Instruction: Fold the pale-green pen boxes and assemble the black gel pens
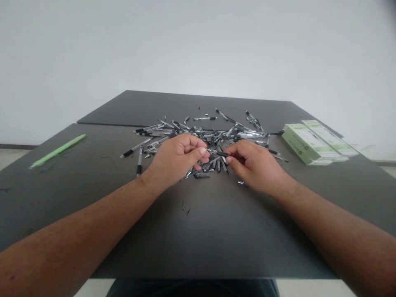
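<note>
Between my two hands, over the front of a heap, lies a pen [220, 153] with a black grip, roughly level. My left hand [177, 159] pinches its left end between thumb and forefinger, the other fingers loosely curled. The black end is gripped by my right hand [256, 165], thumb and fingers closed around it; the part inside that hand is hidden. Just behind and under both hands spreads a heap of clear pens with black grips and loose pen parts [202, 175], partly covered by the hands.
Several white and green boxes [305, 146] are stacked at the right. A light green, long slim stick [58, 151] lies at the left. Small dark scraps [188, 212] dot the dark tabletop [210, 247] in front of me. A white wall [198, 49] stands behind.
</note>
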The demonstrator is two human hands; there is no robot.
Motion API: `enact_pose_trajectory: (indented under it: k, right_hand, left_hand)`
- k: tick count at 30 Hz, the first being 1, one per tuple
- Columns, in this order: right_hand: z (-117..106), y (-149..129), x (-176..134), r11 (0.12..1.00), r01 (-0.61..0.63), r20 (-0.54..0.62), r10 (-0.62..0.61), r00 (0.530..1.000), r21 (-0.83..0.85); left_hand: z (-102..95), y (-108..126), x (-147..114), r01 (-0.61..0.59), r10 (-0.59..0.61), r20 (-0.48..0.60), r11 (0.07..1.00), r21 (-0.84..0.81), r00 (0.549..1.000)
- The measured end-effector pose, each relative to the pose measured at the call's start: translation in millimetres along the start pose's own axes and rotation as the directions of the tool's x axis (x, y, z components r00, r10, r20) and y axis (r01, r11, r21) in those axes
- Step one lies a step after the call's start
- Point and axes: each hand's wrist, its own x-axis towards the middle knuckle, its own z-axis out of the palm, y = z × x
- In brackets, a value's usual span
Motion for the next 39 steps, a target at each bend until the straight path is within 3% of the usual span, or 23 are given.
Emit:
enact_pose_trajectory:
  k: [6,15,23,29,39]
  right_hand:
    - [0.7,-2.5,-0.1,1.0,0.021,0.039,-0.021,0.999,-0.006]
    - [-0.3,-5.8,-2.4,0.995,0.089,0.032,-0.088,0.996,-0.033]
    - [0.4,-7.5,-2.6,0.997,0.063,0.059,-0.061,0.996,-0.041]
    - [-4.6,-8.4,-0.3,0.999,-0.029,0.034,0.029,0.999,-0.014]
    - [-4.4,-2.9,0.9,1.0,0.004,0.061,-0.003,0.998,-0.015]
  left_hand:
    - [3.3,3.2,-1.8,-0.013,0.007,0.071,0.997,0.074,0.997]
    - [5.2,-1.0,-4.5,-0.056,0.046,0.075,0.99,0.133,0.996]
    - [6.1,1.3,-7.3,-0.079,0.068,0.067,0.979,0.187,0.995]
    - [4.3,-1.3,-6.6,-0.111,0.099,0.061,0.959,0.262,0.993]
    - [3.1,-5.8,-6.8,-0.144,0.127,0.075,0.939,0.314,0.989]
